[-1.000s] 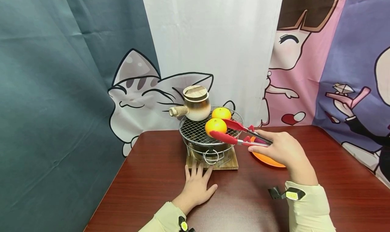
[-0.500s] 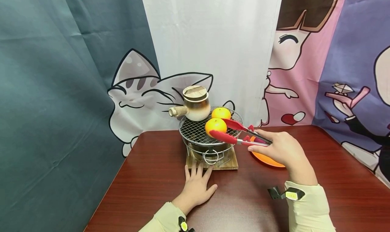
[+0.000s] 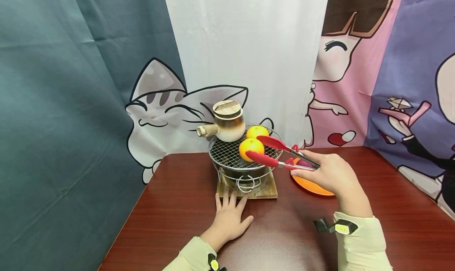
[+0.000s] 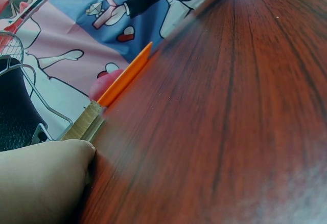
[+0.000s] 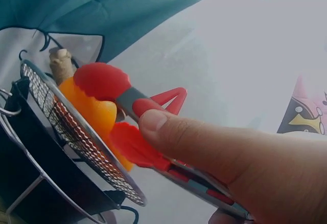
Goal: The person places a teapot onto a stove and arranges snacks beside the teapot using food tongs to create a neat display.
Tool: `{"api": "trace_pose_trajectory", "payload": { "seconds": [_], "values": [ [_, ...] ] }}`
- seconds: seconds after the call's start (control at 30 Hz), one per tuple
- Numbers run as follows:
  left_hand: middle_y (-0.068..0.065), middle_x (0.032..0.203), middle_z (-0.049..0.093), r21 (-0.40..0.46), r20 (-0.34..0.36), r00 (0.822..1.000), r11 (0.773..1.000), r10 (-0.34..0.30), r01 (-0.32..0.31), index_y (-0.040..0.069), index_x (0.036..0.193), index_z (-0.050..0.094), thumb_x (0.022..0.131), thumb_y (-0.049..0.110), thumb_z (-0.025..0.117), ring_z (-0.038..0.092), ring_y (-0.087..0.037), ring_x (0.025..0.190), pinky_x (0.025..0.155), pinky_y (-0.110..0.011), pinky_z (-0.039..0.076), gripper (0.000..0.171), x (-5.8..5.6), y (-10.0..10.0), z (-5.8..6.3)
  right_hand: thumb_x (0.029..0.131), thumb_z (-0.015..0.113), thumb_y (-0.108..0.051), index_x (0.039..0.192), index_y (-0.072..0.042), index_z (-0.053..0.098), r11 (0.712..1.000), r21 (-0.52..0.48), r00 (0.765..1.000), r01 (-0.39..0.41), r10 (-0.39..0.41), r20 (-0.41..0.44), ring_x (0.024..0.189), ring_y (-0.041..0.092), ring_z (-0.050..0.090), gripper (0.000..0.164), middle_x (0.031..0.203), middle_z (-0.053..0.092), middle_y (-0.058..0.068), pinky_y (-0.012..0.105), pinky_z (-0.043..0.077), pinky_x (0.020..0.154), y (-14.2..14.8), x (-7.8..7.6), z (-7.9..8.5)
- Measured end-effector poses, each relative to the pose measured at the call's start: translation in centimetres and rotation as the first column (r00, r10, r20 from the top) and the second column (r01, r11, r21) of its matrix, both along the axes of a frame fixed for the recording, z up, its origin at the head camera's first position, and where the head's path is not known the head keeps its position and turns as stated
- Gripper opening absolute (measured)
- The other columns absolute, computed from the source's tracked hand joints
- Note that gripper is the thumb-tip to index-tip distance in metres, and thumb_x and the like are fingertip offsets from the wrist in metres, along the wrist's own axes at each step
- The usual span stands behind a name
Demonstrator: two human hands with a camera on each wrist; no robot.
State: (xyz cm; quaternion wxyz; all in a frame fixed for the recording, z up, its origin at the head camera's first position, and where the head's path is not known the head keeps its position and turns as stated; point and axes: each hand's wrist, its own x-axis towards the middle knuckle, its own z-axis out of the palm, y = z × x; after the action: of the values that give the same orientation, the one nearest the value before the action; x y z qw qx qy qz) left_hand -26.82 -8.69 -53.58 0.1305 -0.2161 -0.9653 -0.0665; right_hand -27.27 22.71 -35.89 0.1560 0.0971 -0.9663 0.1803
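Note:
My right hand [image 3: 334, 176] holds red-tipped tongs [image 3: 271, 160], thumb on one arm in the right wrist view. The tongs' tips stand apart beside the front orange [image 3: 251, 149]; whether they touch it I cannot tell. That orange lies on a round wire grill rack [image 3: 227, 154], with a second orange [image 3: 257, 132] just behind it. My left hand [image 3: 229, 219] lies flat with spread fingers, fingertips at the front edge of a wooden board [image 3: 271, 188] under the stove [image 3: 241, 173]. Only part of the left hand [image 4: 46, 178] shows in the left wrist view.
A lidded clay pot [image 3: 231, 127] stands at the rack's back left, its handle [image 3: 207, 130] pointing left. To the right lies an orange plate [image 3: 314, 188] with a purple round thing [image 3: 303, 163], partly behind the right hand. A printed curtain [image 3: 249, 46] hangs behind the table [image 3: 170, 211].
The tongs and my right hand have shifted slightly right, and the upper tip now sits farther from the front orange. Both oranges and my left hand stay in place.

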Motion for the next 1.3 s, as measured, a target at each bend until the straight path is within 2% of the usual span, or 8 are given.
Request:
{"api": "trace_pose_trajectory", "payload": {
  "seconds": [0.3, 0.57, 0.83, 1.03, 1.3],
  "values": [
    [-0.018, 0.157, 0.035, 0.001, -0.001, 1.000, 1.000, -0.002, 0.002, 0.027, 0.158, 0.037, 0.095, 0.060, 0.052, 0.019, -0.046, 0.149, 0.110, -0.074, 0.013, 0.072, -0.2, -0.1, -0.4, 0.075, 0.074, -0.071, 0.142, -0.021, 0.061, 0.995, -0.098, 0.996, -0.009, 0.001, -0.085, 0.089, 0.035, 0.063, 0.084, 0.111, 0.071, 0.023, 0.046, 0.048, 0.070, 1.6, 0.2, 0.0],
    [-0.017, 0.157, 0.035, 0.002, -0.006, 1.000, 1.000, 0.002, -0.002, 0.029, 0.158, 0.035, 0.095, 0.061, 0.052, 0.018, -0.045, 0.149, 0.110, -0.074, 0.012, 0.072, -0.2, -0.1, -0.6, 0.077, 0.077, -0.065, 0.143, -0.024, 0.060, 0.989, -0.139, 0.990, 0.043, -0.061, -0.126, 0.094, 0.042, 0.061, 0.079, 0.113, 0.068, 0.028, 0.054, 0.047, 0.072, 4.2, -0.1, -0.7],
    [-0.018, 0.156, 0.035, 0.010, -0.023, 1.000, 1.000, -0.012, 0.012, 0.028, 0.158, 0.036, 0.095, 0.058, 0.054, 0.020, -0.046, 0.148, 0.109, -0.074, 0.014, 0.072, -0.1, -0.1, -0.3, 0.079, 0.076, -0.065, 0.146, -0.023, 0.056, 0.981, -0.167, 0.991, 0.099, -0.112, -0.071, 0.099, 0.047, 0.058, 0.082, 0.117, 0.063, 0.035, 0.058, 0.047, 0.073, 6.5, -1.0, -1.6],
    [-0.018, 0.157, 0.034, 0.014, -0.009, 1.000, 1.000, -0.012, 0.012, 0.026, 0.157, 0.037, 0.095, 0.056, 0.055, 0.020, -0.047, 0.148, 0.109, -0.075, 0.014, 0.071, -0.1, -0.1, -0.1, 0.081, 0.069, -0.070, 0.151, -0.021, 0.050, 0.980, -0.140, 0.989, 0.144, -0.148, -0.018, 0.107, 0.054, 0.055, 0.087, 0.127, 0.056, 0.039, 0.064, 0.046, 0.080, 7.8, -2.0, -2.7],
    [-0.018, 0.158, 0.034, 0.009, -0.007, 1.000, 1.000, -0.009, 0.009, 0.026, 0.157, 0.038, 0.095, 0.057, 0.055, 0.020, -0.047, 0.148, 0.109, -0.074, 0.014, 0.071, -0.1, -0.1, -0.1, 0.082, 0.065, -0.074, 0.154, -0.017, 0.044, 0.979, -0.099, 0.984, 0.176, -0.173, 0.042, 0.109, 0.057, 0.052, 0.094, 0.131, 0.051, 0.042, 0.068, 0.043, 0.083, 9.7, -3.3, -4.7]
  ]
}}
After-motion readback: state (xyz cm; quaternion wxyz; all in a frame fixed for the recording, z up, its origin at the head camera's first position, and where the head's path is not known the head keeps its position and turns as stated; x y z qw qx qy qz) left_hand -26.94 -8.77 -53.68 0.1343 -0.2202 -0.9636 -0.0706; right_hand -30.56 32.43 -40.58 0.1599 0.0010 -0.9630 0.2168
